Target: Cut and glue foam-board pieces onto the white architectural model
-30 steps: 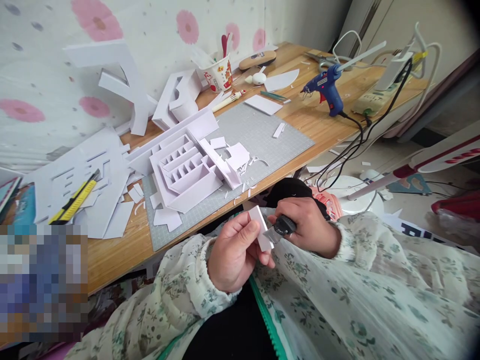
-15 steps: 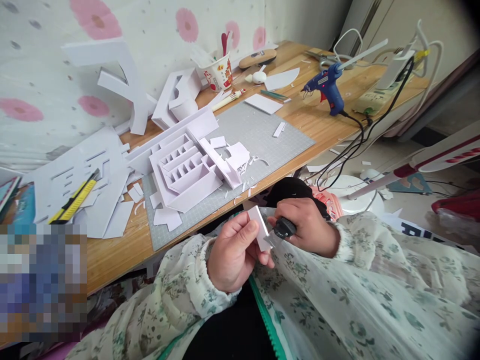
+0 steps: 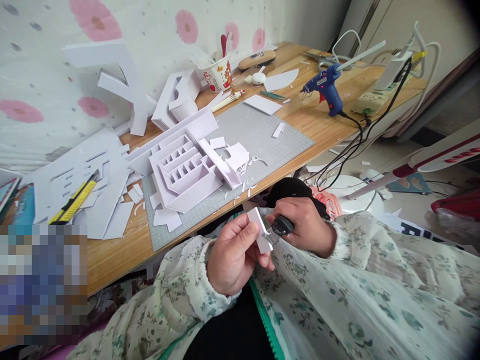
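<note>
While pinched in the left hand [image 3: 234, 255], the white strip [image 3: 261, 230] touches the knife [image 3: 281, 226].

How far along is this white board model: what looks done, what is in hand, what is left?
Done: a compartmented white model sits assembled on the grey cutting mat. In hand: the left hand pinches a small white piece while the right hand holds a knife against its edge. Left, probably: fixing that piece on; the blue glue gun stands nearby, offcuts lie beside the model.
</note>
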Available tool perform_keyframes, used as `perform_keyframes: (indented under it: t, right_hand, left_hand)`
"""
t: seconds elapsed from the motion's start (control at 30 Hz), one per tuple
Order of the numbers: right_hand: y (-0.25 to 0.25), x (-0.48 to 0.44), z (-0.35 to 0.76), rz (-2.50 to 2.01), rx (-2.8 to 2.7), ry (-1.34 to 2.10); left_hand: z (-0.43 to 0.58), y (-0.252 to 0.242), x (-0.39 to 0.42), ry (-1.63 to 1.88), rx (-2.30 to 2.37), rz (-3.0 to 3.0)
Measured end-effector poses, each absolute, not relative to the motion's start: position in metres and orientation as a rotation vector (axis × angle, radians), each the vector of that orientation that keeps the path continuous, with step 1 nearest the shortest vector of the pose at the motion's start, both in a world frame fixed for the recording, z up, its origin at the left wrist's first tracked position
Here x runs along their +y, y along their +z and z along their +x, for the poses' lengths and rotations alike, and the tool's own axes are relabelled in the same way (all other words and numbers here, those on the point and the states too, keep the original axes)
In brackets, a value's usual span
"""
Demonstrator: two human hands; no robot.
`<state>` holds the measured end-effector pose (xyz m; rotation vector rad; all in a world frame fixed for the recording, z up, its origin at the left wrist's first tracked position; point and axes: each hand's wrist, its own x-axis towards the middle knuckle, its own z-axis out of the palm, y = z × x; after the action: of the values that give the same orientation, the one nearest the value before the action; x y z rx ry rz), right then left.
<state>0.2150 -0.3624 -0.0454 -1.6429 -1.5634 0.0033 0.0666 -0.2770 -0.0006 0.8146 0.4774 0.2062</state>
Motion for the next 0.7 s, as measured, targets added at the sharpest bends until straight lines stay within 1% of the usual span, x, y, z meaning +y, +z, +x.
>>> perform_keyframes:
  t: [0.43, 0.7]
  right_hand:
    - [-0.048, -0.361, 0.215, -1.633, -1.529, 0.041]
    - [-0.053, -0.358, 0.220, -1.722, -1.419, 0.098]
  left_hand:
    - [0.064, 0.001, -0.279, 0.191, 0.469, 0.776]
    - [0.062, 0.000, -0.289, 0.140, 0.447, 0.812]
